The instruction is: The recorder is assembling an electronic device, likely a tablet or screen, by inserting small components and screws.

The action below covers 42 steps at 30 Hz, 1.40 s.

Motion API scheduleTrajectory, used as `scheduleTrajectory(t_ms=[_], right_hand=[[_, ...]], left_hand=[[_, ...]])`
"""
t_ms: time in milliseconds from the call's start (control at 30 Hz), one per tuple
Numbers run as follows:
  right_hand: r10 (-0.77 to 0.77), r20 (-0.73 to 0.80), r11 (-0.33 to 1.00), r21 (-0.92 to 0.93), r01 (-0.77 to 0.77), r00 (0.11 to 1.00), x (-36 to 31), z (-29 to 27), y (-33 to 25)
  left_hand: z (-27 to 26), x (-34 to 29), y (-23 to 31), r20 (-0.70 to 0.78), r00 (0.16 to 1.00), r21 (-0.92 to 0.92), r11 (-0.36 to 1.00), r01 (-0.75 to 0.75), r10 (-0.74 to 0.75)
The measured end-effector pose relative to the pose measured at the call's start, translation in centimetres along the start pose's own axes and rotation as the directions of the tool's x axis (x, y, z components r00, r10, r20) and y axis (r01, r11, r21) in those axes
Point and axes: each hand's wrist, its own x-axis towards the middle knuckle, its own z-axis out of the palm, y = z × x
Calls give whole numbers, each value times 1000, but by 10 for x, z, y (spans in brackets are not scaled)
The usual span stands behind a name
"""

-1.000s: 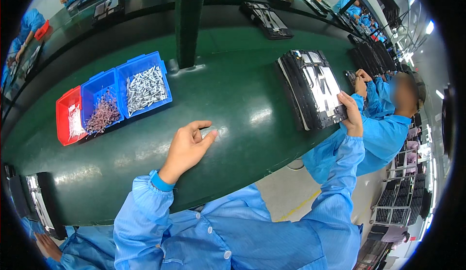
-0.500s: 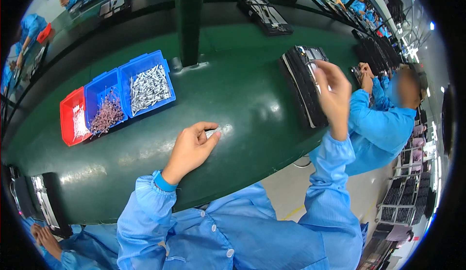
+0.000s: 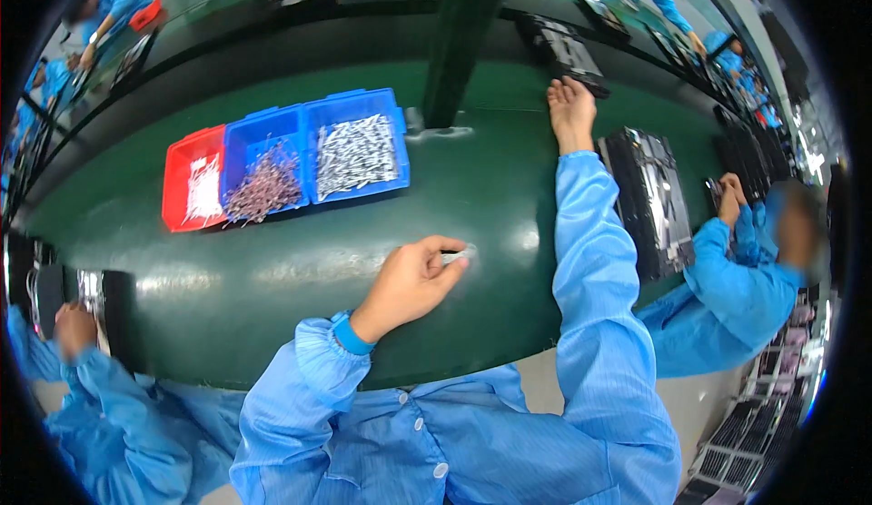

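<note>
Left hand [image 3: 413, 284], curled: whether it pinches the pale glint [image 3: 451, 257], we cannot tell. Right hand [image 3: 572, 116], fingers bent, overlapping a black unit [image 3: 565, 46]: grip unreadable to us.

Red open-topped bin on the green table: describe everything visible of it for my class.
The red, plastic-looking, open-topped bin rests mouth-up on the dark green table, at the left end of a row of three. Thin white pieces lie heaped inside. Its right side adjoins a blue, plastic-looking bin. Neither the bare left hand nor the bare right hand touches it.
</note>
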Motion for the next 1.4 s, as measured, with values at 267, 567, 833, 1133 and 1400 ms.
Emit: scheduleTrajectory(t_ms=[267,567,833,1133,1400], right_hand=[[178,344,945,202,-258,922,12,-13,-20],[304,339,952,-81,-295,890,-120,15,-2],[528,179,827,-332,-454,831,-281,7,-26],[824,144,565,-282,-776,548,-390,-18,-44],[901,430,359,-674,-645,51,-387,2,-87]], left_hand=[[-3,3,10,-107,990,14,995,-96,96],[-73,-1,-1,-669,495,558,815,-159,555],[-115,-38,-20,-634,618,644,759,90,465],[-117,-30,-27,-580,623,700,713,51,525],[-122,-24,-26,-634,599,622,783,20,489]])
